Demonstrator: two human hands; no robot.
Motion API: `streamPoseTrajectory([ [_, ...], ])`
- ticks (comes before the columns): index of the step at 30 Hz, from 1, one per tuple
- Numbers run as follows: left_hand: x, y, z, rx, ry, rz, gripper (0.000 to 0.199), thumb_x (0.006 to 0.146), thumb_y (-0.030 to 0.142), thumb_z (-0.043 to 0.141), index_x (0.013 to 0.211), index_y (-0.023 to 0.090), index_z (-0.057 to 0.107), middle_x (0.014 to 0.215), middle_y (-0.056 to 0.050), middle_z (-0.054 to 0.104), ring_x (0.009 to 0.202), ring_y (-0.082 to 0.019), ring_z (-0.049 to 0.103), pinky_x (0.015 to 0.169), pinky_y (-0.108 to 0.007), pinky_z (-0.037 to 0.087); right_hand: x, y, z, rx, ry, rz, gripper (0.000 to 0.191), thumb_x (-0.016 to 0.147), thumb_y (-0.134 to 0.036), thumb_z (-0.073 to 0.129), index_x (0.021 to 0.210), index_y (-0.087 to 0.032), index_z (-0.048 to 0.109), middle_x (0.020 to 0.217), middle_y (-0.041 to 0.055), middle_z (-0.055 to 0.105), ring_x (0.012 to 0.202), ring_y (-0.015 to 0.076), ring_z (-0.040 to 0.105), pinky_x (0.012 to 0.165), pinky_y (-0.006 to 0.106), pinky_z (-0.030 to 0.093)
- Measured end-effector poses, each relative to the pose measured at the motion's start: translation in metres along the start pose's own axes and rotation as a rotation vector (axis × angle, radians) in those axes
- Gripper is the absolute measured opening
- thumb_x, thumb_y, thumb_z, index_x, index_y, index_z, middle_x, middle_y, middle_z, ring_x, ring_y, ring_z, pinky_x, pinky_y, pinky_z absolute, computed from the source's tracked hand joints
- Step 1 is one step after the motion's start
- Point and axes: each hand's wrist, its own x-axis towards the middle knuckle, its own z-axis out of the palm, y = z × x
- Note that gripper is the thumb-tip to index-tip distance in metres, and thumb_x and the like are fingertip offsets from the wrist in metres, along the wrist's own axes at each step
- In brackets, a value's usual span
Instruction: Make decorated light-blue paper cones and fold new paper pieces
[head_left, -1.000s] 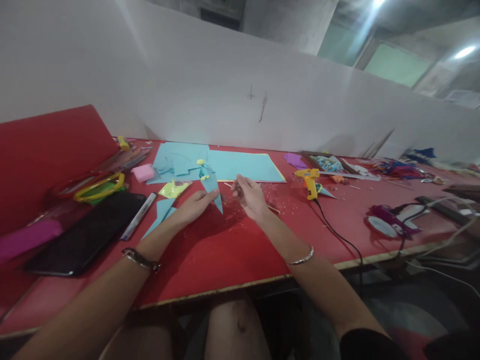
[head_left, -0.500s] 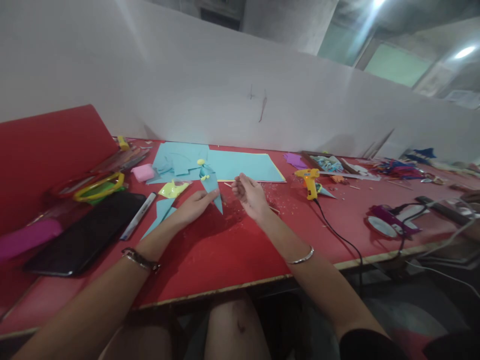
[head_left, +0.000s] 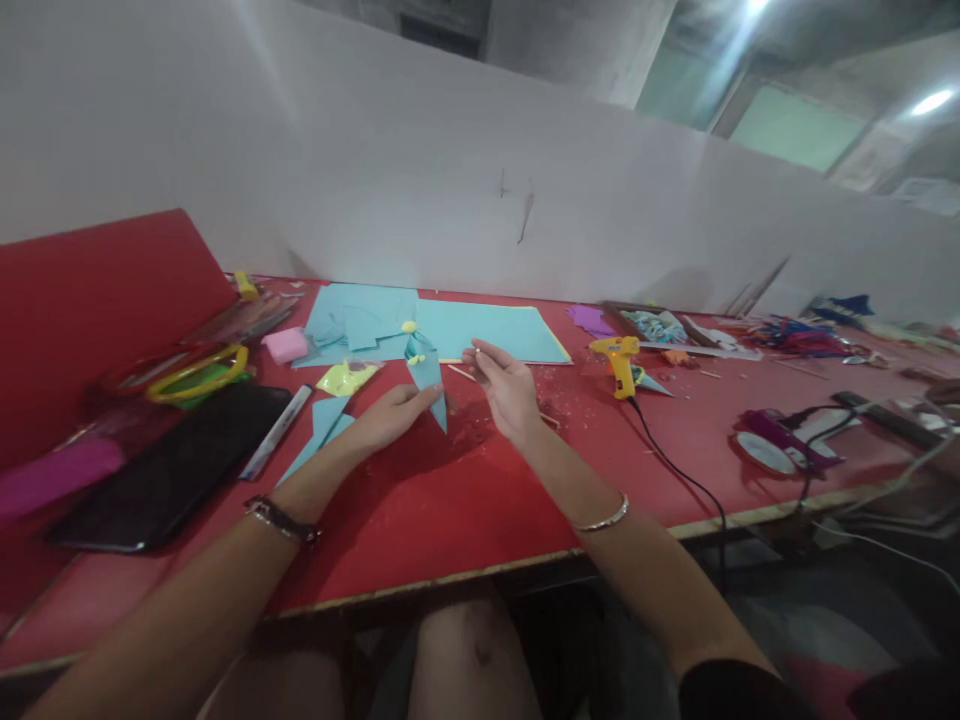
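Observation:
My left hand (head_left: 396, 412) is closed on the lower part of a light blue paper cone (head_left: 427, 374), which has its point down. Yellow clay-like bits sit on its upper end. To the right of the cone, and apart from it, my right hand (head_left: 507, 385) is raised with thumb and fingers in a pinch. A tiny pale speck (head_left: 478, 351) shows at those fingertips, too small to name. Left of my left hand lie a yellow packet (head_left: 346, 378) and cut blue paper pieces (head_left: 324, 425).
Blue paper sheets (head_left: 491, 330) lie at the back against the white board. A yellow glue gun (head_left: 621, 366) with a black cord stands on the right. At left are a black phone (head_left: 180, 470), a marker (head_left: 276, 432) and yellow-handled scissors (head_left: 196, 375).
The cone has shifted slightly right and stands a little more upright. My right hand's fingers have come together into a pinch, with a pale speck now showing at the tips.

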Motion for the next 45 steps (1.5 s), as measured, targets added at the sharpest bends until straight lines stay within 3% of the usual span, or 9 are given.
streamPoseTrajectory([
  [5, -0.001, 0.001, -0.001, 0.008, -0.196, 0.075, 0.048, 0.075, 0.054, 0.041, 0.078, 0.014, 0.067, 0.076, -0.004, 0.068, 0.081, -0.021, 0.06, 0.08, -0.03, 0.043, -0.006, 0.0, 0.0, -0.273, -0.103, -0.217, 0.017, 0.072, -0.029, 0.056, 0.085, -0.019, 0.063, 0.074, 0.0007, 0.065, 0.07, 0.0127, 0.063, 0.073, 0.029, 0.05],
  [11, 0.002, -0.002, -0.001, 0.068, -0.235, 0.115, 0.047, 0.076, 0.052, 0.04, 0.083, 0.014, 0.066, 0.081, -0.005, 0.068, 0.085, -0.02, 0.059, 0.083, -0.029, 0.041, -0.015, -0.007, 0.002, -0.625, -0.247, -0.618, 0.014, 0.078, -0.025, 0.051, 0.085, -0.025, 0.063, 0.079, 0.0004, 0.062, 0.073, 0.0122, 0.058, 0.068, 0.027, 0.048],
  [14, 0.0, 0.001, -0.001, 0.099, -0.254, 0.131, 0.044, 0.077, 0.049, 0.039, 0.08, 0.015, 0.066, 0.078, -0.003, 0.067, 0.082, -0.019, 0.058, 0.08, -0.028, 0.041, -0.018, -0.009, 0.003, -0.71, -0.291, -0.71, 0.015, 0.08, -0.022, 0.05, 0.085, -0.025, 0.063, 0.078, 0.0003, 0.06, 0.071, 0.0114, 0.056, 0.065, 0.027, 0.046],
  [19, -0.004, 0.005, 0.002, 0.171, -0.183, 0.131, 0.039, 0.075, 0.046, 0.04, 0.062, 0.016, 0.061, 0.056, 0.001, 0.056, 0.066, -0.014, 0.054, 0.065, -0.024, 0.042, -0.019, -0.007, 0.005, -0.745, -0.314, -0.731, 0.016, 0.08, -0.018, 0.051, 0.086, -0.026, 0.062, 0.077, -0.0001, 0.056, 0.067, 0.0103, 0.053, 0.06, 0.025, 0.046],
  [23, -0.005, 0.007, 0.003, 0.161, -0.169, 0.12, 0.037, 0.074, 0.045, 0.041, 0.055, 0.016, 0.054, 0.05, 0.003, 0.048, 0.058, -0.012, 0.048, 0.058, -0.022, 0.039, -0.019, -0.006, 0.005, -0.737, -0.316, -0.735, 0.017, 0.079, -0.015, 0.051, 0.087, -0.026, 0.062, 0.076, -0.0002, 0.054, 0.067, 0.0093, 0.053, 0.058, 0.023, 0.045],
  [34, -0.004, 0.008, 0.003, 0.185, -0.194, 0.16, 0.036, 0.074, 0.044, 0.04, 0.054, 0.017, 0.052, 0.05, 0.004, 0.047, 0.057, -0.011, 0.047, 0.057, -0.021, 0.037, -0.019, -0.007, 0.005, -0.78, -0.322, -0.738, 0.02, 0.079, -0.013, 0.049, 0.089, -0.026, 0.061, 0.076, -0.0006, 0.052, 0.065, 0.0087, 0.051, 0.059, 0.022, 0.045],
  [40, -0.003, 0.005, 0.002, 0.204, -0.208, 0.146, 0.038, 0.075, 0.047, 0.039, 0.062, 0.016, 0.058, 0.057, 0.002, 0.054, 0.061, -0.012, 0.049, 0.061, -0.022, 0.039, -0.018, -0.005, 0.005, -0.762, -0.309, -0.718, 0.02, 0.078, -0.015, 0.051, 0.094, -0.026, 0.055, 0.076, -0.002, 0.048, 0.062, 0.0079, 0.048, 0.06, 0.022, 0.046],
  [45, -0.003, 0.003, 0.002, 0.201, -0.217, 0.141, 0.039, 0.075, 0.047, 0.04, 0.06, 0.016, 0.058, 0.052, 0.003, 0.051, 0.06, -0.012, 0.049, 0.06, -0.022, 0.039, -0.018, -0.004, 0.005, -0.744, -0.275, -0.71, 0.012, 0.076, -0.016, 0.052, 0.086, -0.022, 0.051, 0.074, -0.0028, 0.046, 0.061, 0.0076, 0.048, 0.058, 0.022, 0.045],
])
